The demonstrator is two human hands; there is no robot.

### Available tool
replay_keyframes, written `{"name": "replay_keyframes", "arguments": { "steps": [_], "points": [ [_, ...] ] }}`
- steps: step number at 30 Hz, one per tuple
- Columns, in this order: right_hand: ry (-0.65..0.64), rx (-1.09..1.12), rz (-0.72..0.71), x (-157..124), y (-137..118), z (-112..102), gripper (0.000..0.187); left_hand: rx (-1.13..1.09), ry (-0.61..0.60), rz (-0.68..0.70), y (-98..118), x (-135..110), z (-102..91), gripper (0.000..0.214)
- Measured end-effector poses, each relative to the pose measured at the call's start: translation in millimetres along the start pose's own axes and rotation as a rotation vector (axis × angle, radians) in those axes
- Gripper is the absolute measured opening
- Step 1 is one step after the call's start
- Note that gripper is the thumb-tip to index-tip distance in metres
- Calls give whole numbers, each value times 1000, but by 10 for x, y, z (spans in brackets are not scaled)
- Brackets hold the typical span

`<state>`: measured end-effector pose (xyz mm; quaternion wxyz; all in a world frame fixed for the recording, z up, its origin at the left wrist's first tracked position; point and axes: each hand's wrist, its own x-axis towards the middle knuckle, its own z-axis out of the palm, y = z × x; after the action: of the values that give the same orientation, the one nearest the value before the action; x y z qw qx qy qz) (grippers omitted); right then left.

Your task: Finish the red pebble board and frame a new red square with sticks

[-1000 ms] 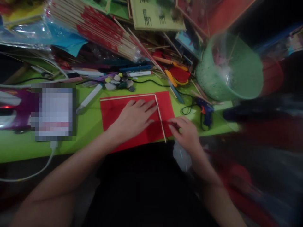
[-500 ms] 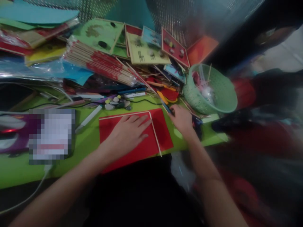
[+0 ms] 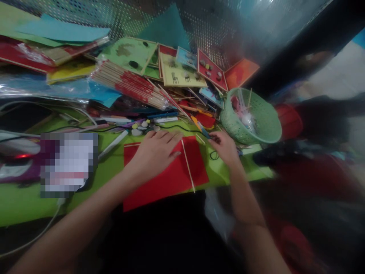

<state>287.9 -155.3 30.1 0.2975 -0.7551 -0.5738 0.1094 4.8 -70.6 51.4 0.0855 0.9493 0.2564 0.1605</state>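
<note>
A plain red card (image 3: 159,186) lies flat on the green table (image 3: 112,161), its lower edge at the table's front, close to the person's dark clothes. Its surface looks smooth and unmarked, a little darker towards the right. One pale, thin stick (image 3: 188,165) runs down it, leaving a red strip to its right, and its lower end pokes past the card's edge. Another pale stick (image 3: 132,144) follows the top edge (most of it is hidden by the hand). The left hand (image 3: 159,150) rests across the upper part of the card, fingers stretched out and gripping nothing. The right hand (image 3: 224,146), just beyond the card's right side, has its fingers closed around a slim blue tool (image 3: 204,131), blurred at the tip. Small stones (image 3: 139,128) sit just above the left hand.
</note>
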Motion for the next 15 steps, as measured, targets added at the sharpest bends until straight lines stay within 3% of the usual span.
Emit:
{"name": "replay_keyframes", "arguments": {
  "steps": [8,11,15],
  "points": [
    [-239,299,-92,-265,-536,-148,20,-13,105,52,111,107,-43,44],
    [-219,469,-56,-349,-618,-158,25,-4,96,66,114,91,-8,35],
    [-144,697,-40,-457,-645,-35,53,-98,11,99,186,38,-15,28]
  ]
}}
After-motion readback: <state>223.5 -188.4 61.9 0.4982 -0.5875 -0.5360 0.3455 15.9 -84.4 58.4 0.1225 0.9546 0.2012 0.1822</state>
